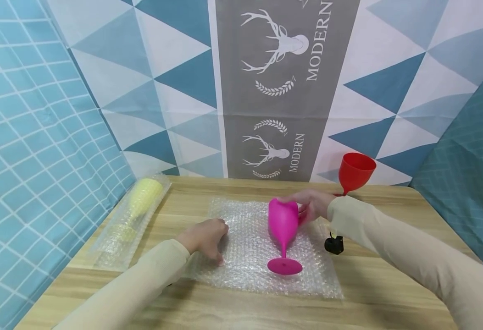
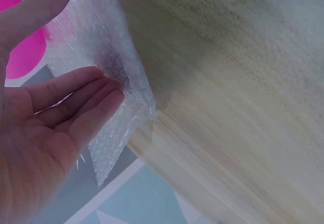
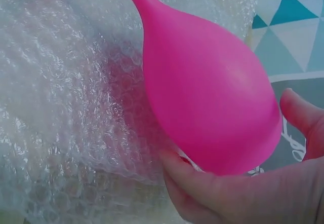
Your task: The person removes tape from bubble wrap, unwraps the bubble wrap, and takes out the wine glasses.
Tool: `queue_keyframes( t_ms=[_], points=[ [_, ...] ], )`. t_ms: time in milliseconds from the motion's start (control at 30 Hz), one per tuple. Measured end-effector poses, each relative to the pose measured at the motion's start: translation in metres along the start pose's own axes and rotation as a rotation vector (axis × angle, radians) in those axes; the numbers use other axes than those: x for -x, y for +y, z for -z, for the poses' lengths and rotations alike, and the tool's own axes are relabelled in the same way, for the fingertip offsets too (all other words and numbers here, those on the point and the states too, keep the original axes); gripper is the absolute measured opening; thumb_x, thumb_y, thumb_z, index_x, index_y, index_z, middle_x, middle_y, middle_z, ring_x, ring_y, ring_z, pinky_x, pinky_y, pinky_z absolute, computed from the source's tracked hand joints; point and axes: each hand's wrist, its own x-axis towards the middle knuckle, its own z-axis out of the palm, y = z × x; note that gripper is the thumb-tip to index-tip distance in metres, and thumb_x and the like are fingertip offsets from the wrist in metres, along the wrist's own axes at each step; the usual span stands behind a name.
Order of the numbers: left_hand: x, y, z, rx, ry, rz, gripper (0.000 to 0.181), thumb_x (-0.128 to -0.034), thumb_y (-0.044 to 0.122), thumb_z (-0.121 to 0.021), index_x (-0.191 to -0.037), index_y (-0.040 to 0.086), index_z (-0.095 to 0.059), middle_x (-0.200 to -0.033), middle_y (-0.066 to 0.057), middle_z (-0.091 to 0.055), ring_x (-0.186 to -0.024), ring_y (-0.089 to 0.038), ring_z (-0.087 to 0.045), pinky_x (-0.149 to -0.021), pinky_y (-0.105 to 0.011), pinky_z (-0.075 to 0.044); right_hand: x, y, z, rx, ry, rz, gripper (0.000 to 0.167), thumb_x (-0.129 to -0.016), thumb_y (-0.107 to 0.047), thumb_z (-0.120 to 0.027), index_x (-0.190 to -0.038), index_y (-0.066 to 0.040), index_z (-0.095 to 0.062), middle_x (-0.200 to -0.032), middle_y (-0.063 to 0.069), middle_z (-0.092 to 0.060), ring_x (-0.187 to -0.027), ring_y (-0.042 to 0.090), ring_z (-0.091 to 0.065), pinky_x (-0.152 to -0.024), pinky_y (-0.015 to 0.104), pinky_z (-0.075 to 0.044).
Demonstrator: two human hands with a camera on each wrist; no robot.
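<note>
A bright pink goblet [image 1: 283,222] lies on its side over a sheet of bubble wrap [image 1: 243,261], its round foot toward me. My right hand [image 1: 314,204] holds its bowl near the rim; in the right wrist view, the fingers and thumb [image 3: 298,112] are on either side of the bowl. At the sheet's left part is my left hand [image 1: 208,237], with no goblet in it. Its fingers [image 2: 83,95] are slightly bent, and the tips touch or nearly touch the bubble wrap [image 2: 119,133] in the left wrist view.
A yellow goblet [image 1: 144,197] wrapped in bubble wrap lies on the left of the wooden table [image 1: 241,314]. Behind my right wrist stands a red goblet [image 1: 354,172]. A small black object [image 1: 334,244] sits under my right forearm. Patterned cloth walls enclose the back and sides.
</note>
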Motion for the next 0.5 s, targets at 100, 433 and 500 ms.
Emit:
queue_keyframes(
  t_ms=[100, 433, 500],
  points=[
    [0.000, 0.000, 0.000, 0.004, -0.003, 0.003, 0.051, -0.0537, 0.034, -0.092, -0.084, 0.004, -0.064, -0.078, 0.001, -0.056, -0.069, -0.011, -0.048, -0.063, -0.026, -0.048, -0.002, 0.002, 0.002, 0.010, 0.011, -0.006, 0.092, -0.083, -0.038, -0.073, -0.146, 0.003, -0.020, -0.146, 0.026, -0.035, -0.132, 0.041, -0.043, -0.101, 0.047, -0.050],
    [0.001, 0.000, 0.001, 0.009, -0.004, 0.006, 0.050, -0.0535, 0.034, -0.092, -0.083, 0.006, -0.063, -0.077, 0.002, -0.054, -0.068, -0.011, -0.047, -0.060, -0.024, -0.044, -0.011, 0.008, 0.005, -0.018, -0.007, -0.018, 0.109, -0.070, -0.045, -0.083, -0.146, 0.002, -0.021, -0.144, 0.024, -0.037, -0.127, 0.037, -0.046, -0.094, 0.040, -0.054],
    [0.000, 0.000, 0.000, 0.009, -0.008, 0.006, 0.050, -0.0537, 0.034, -0.092, -0.083, 0.006, -0.063, -0.077, 0.003, -0.054, -0.068, -0.010, -0.046, -0.060, -0.024, -0.044, -0.017, 0.008, 0.006, -0.036, -0.004, -0.034, 0.109, -0.067, -0.044, -0.085, -0.144, 0.002, -0.023, -0.142, 0.023, -0.039, -0.124, 0.037, -0.048, -0.093, 0.040, -0.054]
  ],
)
